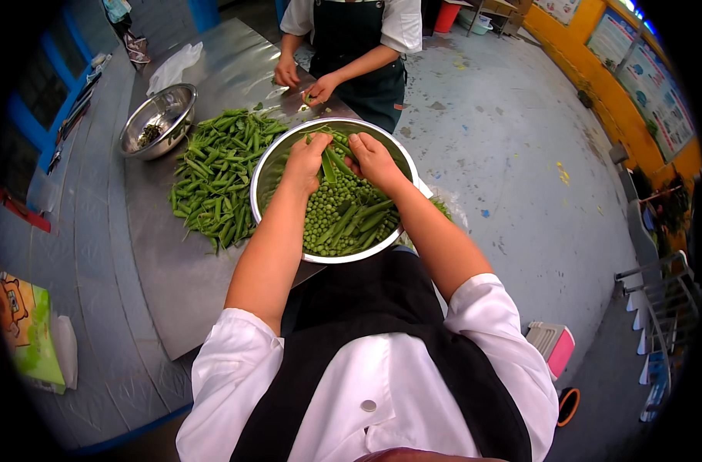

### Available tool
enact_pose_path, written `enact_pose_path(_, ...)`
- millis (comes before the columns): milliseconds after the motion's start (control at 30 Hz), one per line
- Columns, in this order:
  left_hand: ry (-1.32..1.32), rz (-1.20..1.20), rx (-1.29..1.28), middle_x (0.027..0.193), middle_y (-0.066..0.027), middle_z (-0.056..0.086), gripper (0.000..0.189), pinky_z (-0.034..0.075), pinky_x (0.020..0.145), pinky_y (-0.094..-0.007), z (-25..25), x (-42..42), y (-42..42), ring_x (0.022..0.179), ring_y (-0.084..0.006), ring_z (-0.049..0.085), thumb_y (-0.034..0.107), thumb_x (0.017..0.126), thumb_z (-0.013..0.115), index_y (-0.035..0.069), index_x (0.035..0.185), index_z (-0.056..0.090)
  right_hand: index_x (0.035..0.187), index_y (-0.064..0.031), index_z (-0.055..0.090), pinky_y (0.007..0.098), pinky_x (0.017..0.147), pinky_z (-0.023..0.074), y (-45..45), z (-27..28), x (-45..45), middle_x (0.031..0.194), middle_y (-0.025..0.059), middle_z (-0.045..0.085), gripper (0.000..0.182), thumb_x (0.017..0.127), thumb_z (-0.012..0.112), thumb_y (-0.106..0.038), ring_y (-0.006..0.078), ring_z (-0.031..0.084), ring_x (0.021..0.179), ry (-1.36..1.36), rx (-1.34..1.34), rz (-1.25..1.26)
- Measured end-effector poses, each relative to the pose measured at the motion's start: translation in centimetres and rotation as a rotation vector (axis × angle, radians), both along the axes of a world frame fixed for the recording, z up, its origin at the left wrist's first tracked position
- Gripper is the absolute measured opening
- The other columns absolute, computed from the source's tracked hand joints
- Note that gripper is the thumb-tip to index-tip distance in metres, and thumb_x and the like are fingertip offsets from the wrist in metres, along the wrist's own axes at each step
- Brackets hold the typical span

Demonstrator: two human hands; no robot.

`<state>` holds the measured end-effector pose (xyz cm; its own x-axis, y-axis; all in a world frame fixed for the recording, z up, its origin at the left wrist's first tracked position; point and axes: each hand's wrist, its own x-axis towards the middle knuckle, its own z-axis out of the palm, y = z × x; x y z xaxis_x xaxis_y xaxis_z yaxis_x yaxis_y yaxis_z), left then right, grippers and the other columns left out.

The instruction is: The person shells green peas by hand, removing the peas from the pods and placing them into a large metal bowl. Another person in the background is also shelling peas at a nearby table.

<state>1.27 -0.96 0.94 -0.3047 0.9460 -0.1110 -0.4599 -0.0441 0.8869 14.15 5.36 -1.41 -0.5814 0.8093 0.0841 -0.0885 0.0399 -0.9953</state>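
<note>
Both my hands are over a large steel bowl point(260, 173). My left hand point(306, 160) pinches a split green pea pod point(328, 168) that hangs down from its fingertips. Opposite it, my right hand point(376, 163) has its thumb and fingers closed on green pod, partly hidden by the fingers; whether it is the same pod I cannot tell. Loose shelled peas point(323, 222) cover the bowl's bottom, and several whole pods point(357, 224) lie on them at the near right. To the left of the bowl, a heap of pea pods point(218, 173) is spread on the steel table point(155, 260).
A tilted steel bowl point(175, 110) with dark scraps inside stands at the back left, near a white plastic bag point(175, 68). Across the table, a co-worker in a dark apron point(348, 52) handles a pod. A green printed package point(30, 329) lies at the far left.
</note>
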Motion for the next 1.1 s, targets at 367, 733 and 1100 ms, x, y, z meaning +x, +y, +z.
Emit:
enact_pose_path(367, 0.111, -0.222, 0.177, 0.077, -0.0043, 0.057, 0.009, 0.046, 0.055, -0.0255, -0.8, -0.6, 0.1, 0.063, -0.0121, 0.056, 0.01, 0.084, 0.051, 0.003, 0.089, 0.053, 0.078, -0.0064, 0.048, 0.0217, 0.039, 0.0318, -0.7, 1.9, 1.1, 0.059, 0.0001, 0.045, 0.034, 0.09, 0.047, -0.038, 0.008, 0.041, 0.045, 0.065, -0.213, 0.182)
enact_pose_path(733, 0.172, -0.084, -0.007, 0.068, -0.007, 0.056, 0.01, 0.046, 0.046, -0.0288, -1.0, 0.2, 0.3, 0.052, -0.0159, 0.056, 0.009, 0.079, 0.054, 0.0, 0.084, 0.053, 0.086, -0.0028, 0.048, 0.0231, 0.039, 0.0378, -1.4, 2.4, 0.5, 0.062, 0.0022, 0.049, 0.03, 0.092, 0.038, -0.031, 0.0098, 0.044, 0.044, -0.156, -0.262, 0.116)
enact_pose_path(1100, 0.695, -0.021, -0.085, 0.066, -0.0044, 0.056, 0.015, 0.039, 0.05, -0.0287, -1.9, 0.2, 0.5, 0.054, -0.0115, 0.048, 0.014, 0.076, 0.058, 0.0, 0.081, 0.057, 0.087, -0.0021, 0.046, 0.0254, 0.039, 0.0374, -0.8, 0.9, 0.6, 0.066, 0.0033, 0.049, 0.019, 0.087, 0.042, -0.02, 0.0103, 0.044, 0.045, -0.219, -0.366, 0.082)
